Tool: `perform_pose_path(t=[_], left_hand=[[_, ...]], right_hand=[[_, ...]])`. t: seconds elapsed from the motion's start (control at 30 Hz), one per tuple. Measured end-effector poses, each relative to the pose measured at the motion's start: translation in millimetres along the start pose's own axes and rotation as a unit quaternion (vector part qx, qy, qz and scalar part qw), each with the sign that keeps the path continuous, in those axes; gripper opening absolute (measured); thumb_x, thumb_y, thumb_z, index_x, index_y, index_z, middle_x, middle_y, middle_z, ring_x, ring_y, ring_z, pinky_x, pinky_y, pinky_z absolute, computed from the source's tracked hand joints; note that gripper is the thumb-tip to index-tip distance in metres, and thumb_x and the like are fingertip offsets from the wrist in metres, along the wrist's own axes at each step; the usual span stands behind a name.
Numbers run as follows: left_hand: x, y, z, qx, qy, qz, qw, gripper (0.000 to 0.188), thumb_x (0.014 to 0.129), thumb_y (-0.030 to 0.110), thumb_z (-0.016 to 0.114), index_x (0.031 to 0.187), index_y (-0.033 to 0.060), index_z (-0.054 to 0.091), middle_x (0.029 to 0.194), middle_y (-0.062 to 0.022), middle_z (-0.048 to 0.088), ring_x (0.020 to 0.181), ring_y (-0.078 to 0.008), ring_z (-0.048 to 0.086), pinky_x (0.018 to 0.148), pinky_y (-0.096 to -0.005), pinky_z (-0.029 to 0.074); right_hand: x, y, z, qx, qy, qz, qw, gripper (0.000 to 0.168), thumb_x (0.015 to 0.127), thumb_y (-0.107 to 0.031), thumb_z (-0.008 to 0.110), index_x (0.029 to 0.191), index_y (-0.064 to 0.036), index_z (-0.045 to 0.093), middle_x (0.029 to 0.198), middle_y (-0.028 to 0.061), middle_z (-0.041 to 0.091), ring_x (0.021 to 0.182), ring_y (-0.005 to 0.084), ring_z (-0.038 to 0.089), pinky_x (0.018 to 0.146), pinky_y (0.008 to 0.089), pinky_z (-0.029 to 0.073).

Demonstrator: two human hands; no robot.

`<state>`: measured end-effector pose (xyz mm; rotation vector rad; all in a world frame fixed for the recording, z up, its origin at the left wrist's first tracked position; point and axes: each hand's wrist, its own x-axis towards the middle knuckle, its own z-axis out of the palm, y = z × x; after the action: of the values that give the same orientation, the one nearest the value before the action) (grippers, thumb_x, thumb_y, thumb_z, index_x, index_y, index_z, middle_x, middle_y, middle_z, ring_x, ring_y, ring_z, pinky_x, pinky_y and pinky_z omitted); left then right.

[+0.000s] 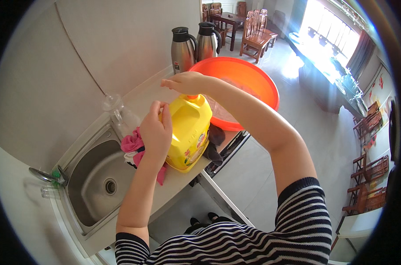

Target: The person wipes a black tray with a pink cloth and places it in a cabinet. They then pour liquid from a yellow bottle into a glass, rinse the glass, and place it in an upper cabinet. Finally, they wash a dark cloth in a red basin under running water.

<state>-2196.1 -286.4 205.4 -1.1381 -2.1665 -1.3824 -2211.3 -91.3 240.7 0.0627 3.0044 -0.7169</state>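
A yellow plastic jug (190, 132) with an orange-red cap (193, 97) stands on the counter in front of me. My left hand (157, 129) is at the jug's left side with its fingers curled; whether it grips the jug's handle is hidden. My right hand (185, 82) reaches over the top of the jug, just above the cap, its fingers pointing left; the palm side is hidden. Pink cloth (133, 140) lies left of the jug, beside the sink, and dark cloth (213, 152) lies to its right. An orange plastic basin (270, 86) stands behind the jug.
A steel sink (88, 185) with a faucet (46, 175) is at the left. Two steel vacuum flasks (184, 49) stand by the wall behind the basin. Clear glassware (116, 109) stands behind the sink. An open drawer (220, 195) juts out below the counter.
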Motion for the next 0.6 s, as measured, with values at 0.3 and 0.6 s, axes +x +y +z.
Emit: perform_pose_path(t=[0.3, 0.6], left_hand=[[-2, 1, 2, -0.021, 0.033, 0.021, 0.999, 0.012, 0.089, 0.015, 0.048, 0.089, 0.0047, 0.054, 0.072, -0.0136, 0.06, 0.066, -0.0322, 0.059, 0.058, -0.0371, 0.045], [-13, -2, -5, -0.007, 0.023, -0.002, 1.0, 0.014, 0.089, 0.017, 0.048, 0.089, 0.0051, 0.055, 0.072, -0.0137, 0.06, 0.067, -0.0308, 0.06, 0.056, -0.0362, 0.045]], right_hand=[[4, -2, -7, -0.057, 0.022, -0.106, 0.992, 0.067, 0.086, -0.065, 0.025, 0.128, -0.018, 0.048, 0.122, 0.0117, 0.053, 0.113, 0.0301, 0.048, 0.096, 0.0391, 0.037], [-22, -45, -27, 0.029, -0.088, 0.029, 0.995, 0.071, 0.084, -0.068, 0.023, 0.129, -0.018, 0.046, 0.121, 0.0119, 0.054, 0.112, 0.0305, 0.049, 0.098, 0.0377, 0.035]])
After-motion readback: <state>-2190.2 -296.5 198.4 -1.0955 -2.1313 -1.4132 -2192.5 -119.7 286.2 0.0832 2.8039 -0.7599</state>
